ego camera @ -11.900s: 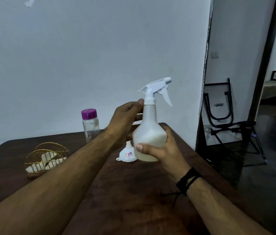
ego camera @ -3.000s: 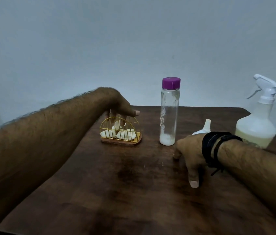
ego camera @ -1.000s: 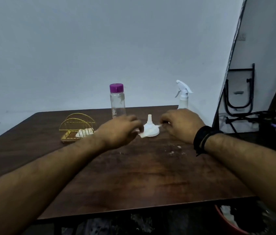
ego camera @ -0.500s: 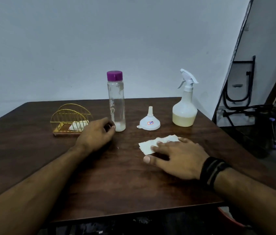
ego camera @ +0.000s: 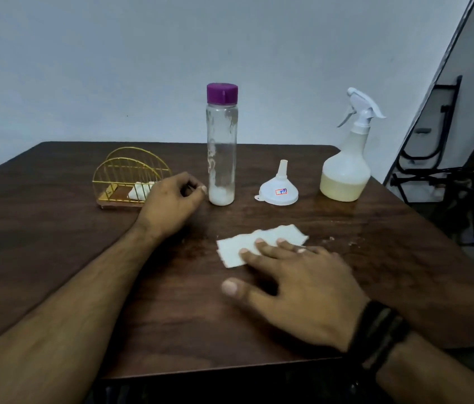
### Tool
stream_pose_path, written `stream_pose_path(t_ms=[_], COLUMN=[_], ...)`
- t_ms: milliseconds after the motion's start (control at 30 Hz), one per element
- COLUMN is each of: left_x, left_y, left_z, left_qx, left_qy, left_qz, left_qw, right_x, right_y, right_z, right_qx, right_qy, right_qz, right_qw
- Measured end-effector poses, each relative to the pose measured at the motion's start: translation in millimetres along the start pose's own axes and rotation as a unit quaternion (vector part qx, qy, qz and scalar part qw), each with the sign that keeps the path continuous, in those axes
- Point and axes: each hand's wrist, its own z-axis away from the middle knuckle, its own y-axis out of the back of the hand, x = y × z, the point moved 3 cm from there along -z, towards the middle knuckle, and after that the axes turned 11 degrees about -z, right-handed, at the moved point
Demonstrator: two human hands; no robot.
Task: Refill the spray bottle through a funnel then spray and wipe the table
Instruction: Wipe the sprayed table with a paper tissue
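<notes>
A white tissue [ego camera: 244, 243] lies flat on the dark wooden table [ego camera: 55, 243], and my right hand [ego camera: 294, 281] presses on it with spread fingers. The white spray bottle [ego camera: 346, 167], holding pale yellowish liquid, stands at the back right with its trigger head on. A white funnel [ego camera: 280, 188] sits upside down to its left. A clear bottle with a purple cap [ego camera: 221, 144], with a little white liquid at the bottom, stands in the middle. My left hand [ego camera: 171, 205] rests on the table beside that bottle, fingers curled, with nothing seen in it.
A gold wire napkin holder [ego camera: 125, 179] with a few tissues stands at the back left. Small white crumbs [ego camera: 346, 243] lie on the wet-looking wood right of the tissue. A folded black metal frame [ego camera: 433, 141] leans by the doorway beyond the table's right edge.
My right hand has slid the tissue a little toward me and to the left. My left hand stays curled beside the clear bottle. The view has come closer to the table.
</notes>
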Motion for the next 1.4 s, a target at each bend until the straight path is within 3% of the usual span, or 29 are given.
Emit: stream_pose_path(t_ms=[133,233,433,533,767,933,1067,1133,1300,1400], left_x=[-0.3,0.8,-4.8,-6.4,-8.6,-8.5,-8.1,-7.2,-7.3,-8.5], left_y=[-3.4,-3.3,0.3,1.4,1.2,0.0,-2.2,-1.1,-0.7,-2.9], left_z=[-0.1,-0.2,-1.1,-0.9,-2.8,-1.9,0.0,0.9,-0.1,-0.9], left_qx=[0.004,0.003,0.017,0.017,0.019,0.02,0.029,0.031,0.028,0.028], left_qy=[0.003,-0.003,0.022,0.033,0.029,0.023,0.017,0.016,0.017,0.016], left_qz=[0.006,0.011,0.072,0.095,0.099,0.094,0.091,0.081,0.076,0.079], left_qw=[1.0,1.0,0.997,0.995,0.994,0.995,0.995,0.996,0.997,0.996], right_x=[41.8,31.5,-71.1,-71.1,17.1,-42.6,-70.8,-50.8,26.3,7.5], right_y=[19.7,23.8,-12.5,-18.1,25.7,-1.6,-25.2,-21.6,13.1,10.3], right_z=[-1.7,-33.0,-44.4,-3.8,-20.2,-60.2,2.3,35.1,36.7,5.1], right_qx=[0.022,0.024,-0.006,0.009,0.015,0.01,0.023,0.042,0.065,0.029], right_qy=[-0.094,-0.122,0.018,0.048,-0.123,-0.026,0.042,0.025,-0.117,-0.091], right_qz=[0.009,0.033,0.026,0.033,0.049,0.03,0.009,0.012,0.017,0.024], right_qw=[0.995,0.992,0.999,0.998,0.991,0.999,0.999,0.999,0.991,0.995])
